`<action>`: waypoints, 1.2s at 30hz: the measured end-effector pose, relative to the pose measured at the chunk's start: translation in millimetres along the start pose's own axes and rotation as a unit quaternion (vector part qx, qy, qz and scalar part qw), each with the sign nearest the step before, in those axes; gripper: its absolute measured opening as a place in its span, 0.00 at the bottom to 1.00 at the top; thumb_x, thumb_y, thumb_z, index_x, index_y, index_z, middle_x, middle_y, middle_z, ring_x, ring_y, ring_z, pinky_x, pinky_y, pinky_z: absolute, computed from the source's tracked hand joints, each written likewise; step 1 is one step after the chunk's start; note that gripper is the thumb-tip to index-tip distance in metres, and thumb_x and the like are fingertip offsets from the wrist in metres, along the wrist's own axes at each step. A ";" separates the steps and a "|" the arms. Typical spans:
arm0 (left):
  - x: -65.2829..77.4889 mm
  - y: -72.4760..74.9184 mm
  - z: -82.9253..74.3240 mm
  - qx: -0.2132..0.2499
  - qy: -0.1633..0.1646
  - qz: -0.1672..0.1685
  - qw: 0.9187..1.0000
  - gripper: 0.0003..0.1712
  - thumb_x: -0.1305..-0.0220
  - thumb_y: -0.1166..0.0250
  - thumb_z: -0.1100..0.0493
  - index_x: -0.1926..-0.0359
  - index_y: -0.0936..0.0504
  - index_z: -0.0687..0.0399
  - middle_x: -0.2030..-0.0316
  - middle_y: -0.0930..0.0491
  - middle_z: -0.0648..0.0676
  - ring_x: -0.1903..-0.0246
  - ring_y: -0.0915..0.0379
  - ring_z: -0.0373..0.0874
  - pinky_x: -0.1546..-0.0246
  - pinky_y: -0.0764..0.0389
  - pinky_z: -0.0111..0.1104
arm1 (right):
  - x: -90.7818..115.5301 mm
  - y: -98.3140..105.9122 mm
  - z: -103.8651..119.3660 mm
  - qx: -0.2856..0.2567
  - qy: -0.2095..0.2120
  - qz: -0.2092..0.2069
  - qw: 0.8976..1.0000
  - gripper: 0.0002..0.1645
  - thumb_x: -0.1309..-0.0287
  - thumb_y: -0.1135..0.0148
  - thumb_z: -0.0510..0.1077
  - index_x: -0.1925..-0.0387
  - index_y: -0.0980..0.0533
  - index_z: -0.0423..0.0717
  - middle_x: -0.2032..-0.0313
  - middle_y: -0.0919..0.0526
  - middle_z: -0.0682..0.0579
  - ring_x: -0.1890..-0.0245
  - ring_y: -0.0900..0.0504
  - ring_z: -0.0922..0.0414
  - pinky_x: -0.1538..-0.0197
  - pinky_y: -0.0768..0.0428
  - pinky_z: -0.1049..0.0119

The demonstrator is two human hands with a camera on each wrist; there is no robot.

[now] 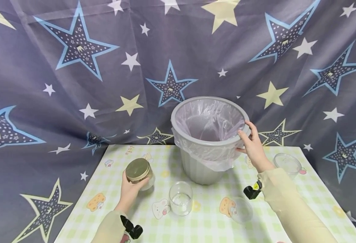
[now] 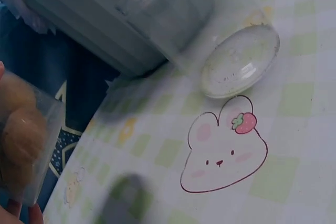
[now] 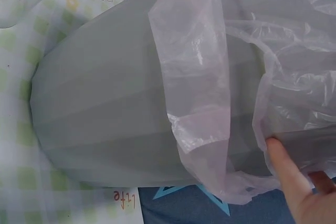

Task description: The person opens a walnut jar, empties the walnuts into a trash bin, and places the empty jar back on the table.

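In the head view my left hand (image 1: 129, 195) grips a clear jar with a gold lid (image 1: 138, 169), thumb and fingers around its side. Several brown rounded pieces (image 2: 23, 135) fill the jar in the left wrist view, and a shadow falls on the tabletop near it. My right hand (image 1: 254, 151) holds the rim of a grey trash can (image 1: 199, 172) at its right side. A thin translucent pinkish bag (image 1: 206, 158) lines the can and folds over the rim. The thumb (image 3: 286, 166) presses on this liner at the rim in the right wrist view.
An open clear jar (image 1: 181, 202) stands in front of the can. Another clear round container (image 1: 287, 164) is at the right, behind the right sleeve. A transparent disc (image 1: 242, 211) lies nearer the front. The checked tabletop (image 1: 105, 182) meets a star-patterned curtain (image 1: 153, 44) behind.
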State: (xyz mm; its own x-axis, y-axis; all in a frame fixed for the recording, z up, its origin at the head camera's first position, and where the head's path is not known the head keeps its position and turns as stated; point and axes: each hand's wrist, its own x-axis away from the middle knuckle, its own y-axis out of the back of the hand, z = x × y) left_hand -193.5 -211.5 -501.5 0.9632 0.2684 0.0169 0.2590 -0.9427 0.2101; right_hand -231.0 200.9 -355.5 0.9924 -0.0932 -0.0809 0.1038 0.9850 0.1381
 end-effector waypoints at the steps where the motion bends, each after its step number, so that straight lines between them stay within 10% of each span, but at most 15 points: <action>1: 0.6 0.0 -0.6 -0.003 -0.002 -0.003 1.000 0.56 0.51 0.26 0.59 0.29 0.53 0.54 0.34 0.42 0.61 0.32 0.48 0.56 0.29 0.50 0.49 | 0.8 0.7 0.3 0.003 -0.001 0.000 1.000 0.38 0.31 0.55 0.55 0.27 0.57 0.59 0.48 0.46 0.45 0.37 0.39 0.44 0.61 0.17 0.71; 8: 4.4 -1.0 -7.1 -0.003 -0.018 -0.013 1.000 0.54 0.53 0.25 0.60 0.30 0.49 0.57 0.36 0.39 0.62 0.35 0.44 0.57 0.30 0.48 0.50 | 5.0 7.1 5.4 0.048 0.003 0.010 0.999 0.41 0.34 0.54 0.61 0.26 0.57 0.60 0.51 0.42 0.50 0.49 0.35 0.57 0.52 0.18 0.57; 18: 25.2 -11.9 -37.2 -0.008 -0.054 0.057 0.997 0.54 0.58 0.23 0.63 0.32 0.45 0.51 0.37 0.37 0.58 0.36 0.42 0.54 0.32 0.43 0.52 | 27.7 11.8 6.5 0.121 0.052 -0.050 0.990 0.41 0.34 0.50 0.58 0.27 0.53 0.53 0.35 0.43 0.32 0.38 0.34 0.38 0.45 0.24 0.45; 21: 31.7 -15.7 -46.6 -0.016 -0.065 0.073 0.995 0.55 0.59 0.22 0.63 0.32 0.44 0.50 0.37 0.37 0.58 0.36 0.42 0.54 0.33 0.41 0.52 | 41.0 9.0 1.3 0.172 0.149 -0.112 0.967 0.35 0.36 0.43 0.47 0.31 0.42 0.45 0.40 0.38 0.34 0.44 0.30 0.41 0.47 0.22 0.58; 28: 45.4 -26.2 -64.0 -0.023 -0.098 0.094 0.990 0.55 0.61 0.21 0.63 0.32 0.42 0.49 0.37 0.35 0.56 0.36 0.40 0.54 0.35 0.40 0.54 | 69.9 -7.8 -9.6 0.233 0.418 -0.147 0.866 0.25 0.51 0.38 0.37 0.50 0.28 0.30 0.52 0.29 0.31 0.55 0.27 0.46 0.49 0.32 0.87; 36: 55.5 -38.6 -73.8 -0.053 -0.123 0.103 0.986 0.54 0.62 0.21 0.59 0.34 0.40 0.50 0.39 0.32 0.57 0.38 0.37 0.54 0.37 0.37 0.55 | 95.1 -24.6 -23.9 0.272 0.479 -0.087 0.830 0.33 0.36 0.53 0.60 0.52 0.26 0.33 0.54 0.25 0.37 0.60 0.24 0.49 0.55 0.26 0.78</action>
State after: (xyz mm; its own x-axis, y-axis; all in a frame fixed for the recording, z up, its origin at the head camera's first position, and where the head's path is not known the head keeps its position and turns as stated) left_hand -155.3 -145.6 -436.5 0.9863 0.0039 -0.1649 0.0588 -0.9425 0.3291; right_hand -140.8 171.3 -390.2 0.4780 0.1881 -0.8580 0.5133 0.7328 0.4466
